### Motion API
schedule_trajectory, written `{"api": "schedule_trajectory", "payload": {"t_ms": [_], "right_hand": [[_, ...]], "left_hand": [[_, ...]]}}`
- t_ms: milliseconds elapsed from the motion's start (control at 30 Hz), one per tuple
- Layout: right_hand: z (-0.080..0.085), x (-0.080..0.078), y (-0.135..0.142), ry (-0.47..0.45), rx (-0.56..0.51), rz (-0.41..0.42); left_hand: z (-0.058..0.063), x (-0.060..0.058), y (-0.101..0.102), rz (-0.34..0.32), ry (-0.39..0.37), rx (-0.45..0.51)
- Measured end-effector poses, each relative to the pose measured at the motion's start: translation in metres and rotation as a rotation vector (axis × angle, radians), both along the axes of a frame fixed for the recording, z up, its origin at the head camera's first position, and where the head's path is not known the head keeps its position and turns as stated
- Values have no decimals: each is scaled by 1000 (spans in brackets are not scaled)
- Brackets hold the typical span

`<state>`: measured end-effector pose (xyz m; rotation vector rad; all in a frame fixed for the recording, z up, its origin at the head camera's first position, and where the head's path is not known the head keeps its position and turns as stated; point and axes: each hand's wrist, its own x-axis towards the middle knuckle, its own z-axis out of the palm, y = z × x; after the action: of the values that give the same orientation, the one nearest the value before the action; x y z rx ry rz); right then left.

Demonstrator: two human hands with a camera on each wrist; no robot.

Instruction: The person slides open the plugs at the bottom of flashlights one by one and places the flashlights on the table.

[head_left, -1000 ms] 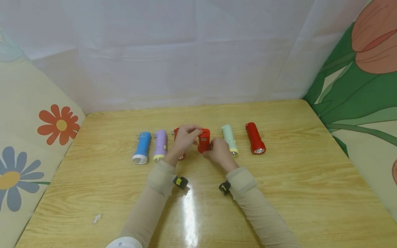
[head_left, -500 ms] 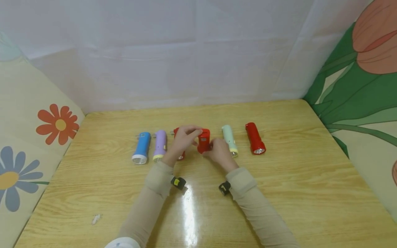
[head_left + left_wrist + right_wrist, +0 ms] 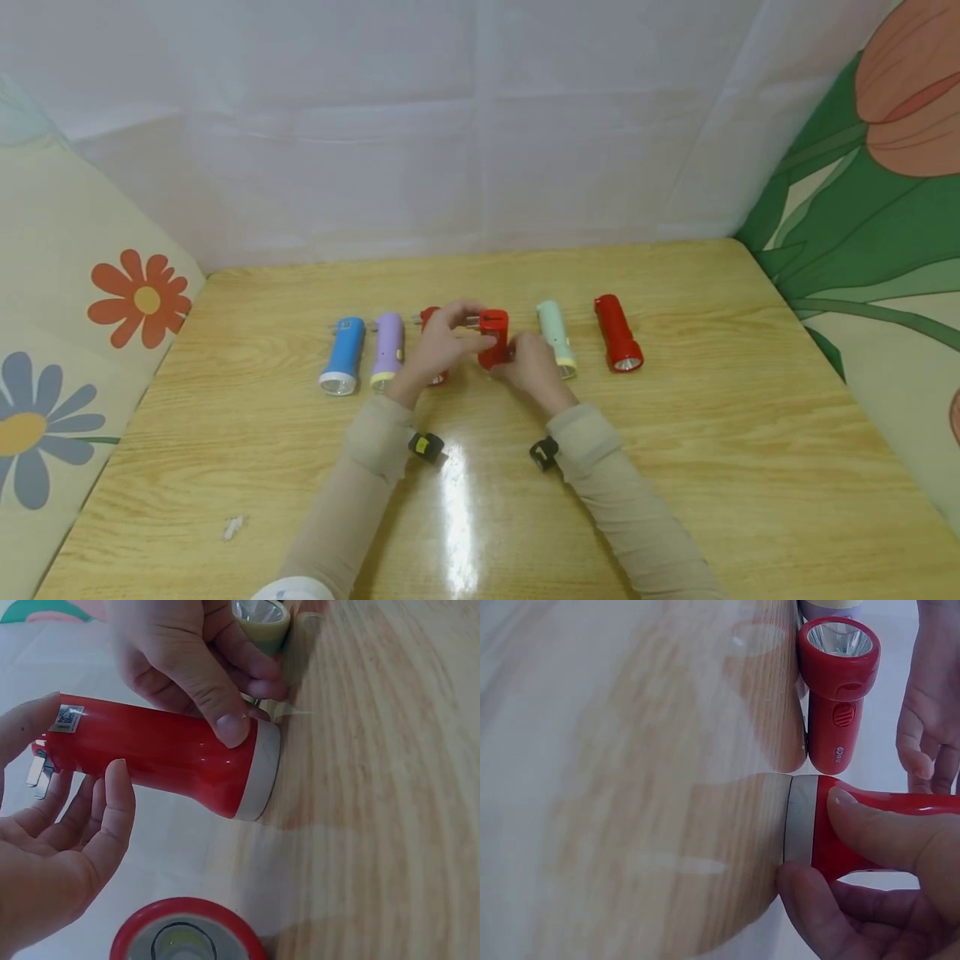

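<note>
A red flashlight [image 3: 492, 357] with a white rim stands lens-down on the table, tail up. My right hand [image 3: 532, 362] grips it low, thumb and fingers just above the rim [image 3: 802, 817]. At its tail, my left hand [image 3: 437, 348] has its thumb near the label [image 3: 67, 718] and its other fingers spread loosely on the opposite side; whether they touch cannot be told. Metal plug prongs [image 3: 39, 777] stick out sideways from the tail. Beside the left hand lies another red flashlight [image 3: 836, 712], partly hidden by that hand in the head view.
Blue [image 3: 345, 350] and purple [image 3: 388, 343] flashlights lie to the left, prongs out. A pale green flashlight [image 3: 553, 333] and a red one [image 3: 617, 333] lie to the right. The wooden table [image 3: 720, 433] meets a white cloth backdrop [image 3: 480, 150] behind.
The prongs of the standing flashlight now show folded out to the left. My left thumb has moved down from the tail top, and the fingers have loosened. The right hand keeps its grip.
</note>
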<state>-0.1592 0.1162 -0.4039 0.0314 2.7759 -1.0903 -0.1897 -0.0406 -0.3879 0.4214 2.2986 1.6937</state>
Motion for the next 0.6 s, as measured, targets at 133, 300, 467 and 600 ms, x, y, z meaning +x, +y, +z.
{"api": "schedule_trajectory", "payload": {"t_ms": [133, 300, 467, 600], "right_hand": [[0, 0, 0, 0, -3, 2], [1, 1, 0, -15, -2, -4], [1, 1, 0, -9, 14, -7], [0, 2, 0, 11, 26, 1]], "left_hand": [[-3, 1, 1, 10, 9, -12], [-6, 2, 3, 29, 44, -19], [-8, 1, 4, 42, 72, -24], [-9, 0, 5, 51, 77, -47]]}}
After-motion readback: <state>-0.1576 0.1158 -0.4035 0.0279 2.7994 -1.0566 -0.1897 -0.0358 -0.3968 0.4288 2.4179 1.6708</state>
